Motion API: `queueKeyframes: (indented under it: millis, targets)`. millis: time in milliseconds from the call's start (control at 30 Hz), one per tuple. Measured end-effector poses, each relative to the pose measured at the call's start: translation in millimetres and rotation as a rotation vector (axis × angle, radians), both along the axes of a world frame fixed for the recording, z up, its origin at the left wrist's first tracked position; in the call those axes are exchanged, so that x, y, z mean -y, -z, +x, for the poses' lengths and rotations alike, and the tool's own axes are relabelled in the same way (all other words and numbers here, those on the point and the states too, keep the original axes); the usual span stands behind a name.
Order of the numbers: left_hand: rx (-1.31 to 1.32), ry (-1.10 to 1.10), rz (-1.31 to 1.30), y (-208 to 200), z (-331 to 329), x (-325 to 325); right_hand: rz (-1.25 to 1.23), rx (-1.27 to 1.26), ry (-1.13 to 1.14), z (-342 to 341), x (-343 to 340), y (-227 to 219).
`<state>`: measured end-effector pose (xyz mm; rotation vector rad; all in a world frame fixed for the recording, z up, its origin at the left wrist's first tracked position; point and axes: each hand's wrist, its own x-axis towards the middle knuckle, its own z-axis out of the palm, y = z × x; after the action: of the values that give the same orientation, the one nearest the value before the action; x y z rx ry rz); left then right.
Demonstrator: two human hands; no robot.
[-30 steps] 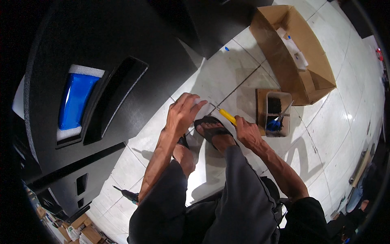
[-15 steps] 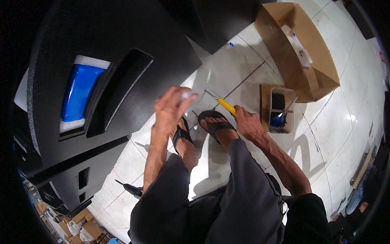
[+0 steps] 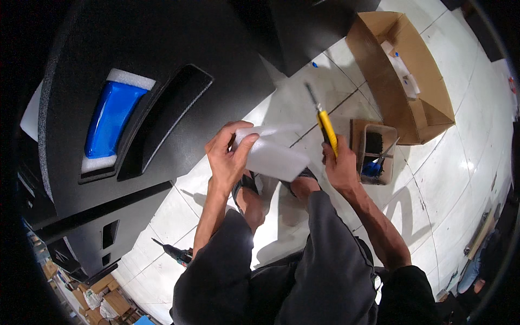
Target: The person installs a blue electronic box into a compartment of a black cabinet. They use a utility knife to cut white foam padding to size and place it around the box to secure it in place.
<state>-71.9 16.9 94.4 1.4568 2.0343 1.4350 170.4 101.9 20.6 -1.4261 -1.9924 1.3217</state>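
Observation:
My left hand (image 3: pixel 226 154) pinches a thin white foam sheet (image 3: pixel 277 157) between thumb and fingers. A second strip or flap of it shows blurred along the top, and I cannot tell whether the two are joined. To the right, my right hand (image 3: pixel 342 167) is wrapped round a yellow-handled utility knife (image 3: pixel 329 131). Its blade points up and away, apart from the foam. Left of my hands stands a large black cabinet (image 3: pixel 179 40). A shiny blue piece (image 3: pixel 111 119) sits in its recess, with white foam at both ends, beside an unfilled curved recess (image 3: pixel 165 122).
At the far right stands an open cardboard box (image 3: pixel 433 108) holding white foam pieces. Nearer is a small clear bin (image 3: pixel 379 177) with dark and blue contents. A power drill (image 3: pixel 176 253) lies on the tiled floor (image 3: pixel 433 200) at lower left.
The knife has swung upward and away from the foam, its blade now pointing up. The foam sheet has turned, showing its broad face. The whole view has shifted slightly.

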Motion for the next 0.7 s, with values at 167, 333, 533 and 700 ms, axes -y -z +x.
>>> queueKeyframes:
  millis: [167,333,533,700]
  targets:
    - [0.278,0.066,-0.154,9.3,10.9,2.6,-0.384,-0.532,0.030,-13.9,-13.5,-45.5]
    - [0.444,0.051,-0.239,24.4,14.7,6.4,-0.474,-0.400,0.017,-1.4,-9.8,-63.7]
    - [0.495,-0.031,-0.058,20.4,13.4,1.1,0.290,-0.431,0.677,85.5,-78.6,-67.3]
    - [0.598,-0.133,-0.171,22.7,9.2,10.2,0.546,0.124,0.724,118.0,-111.7,-62.8]
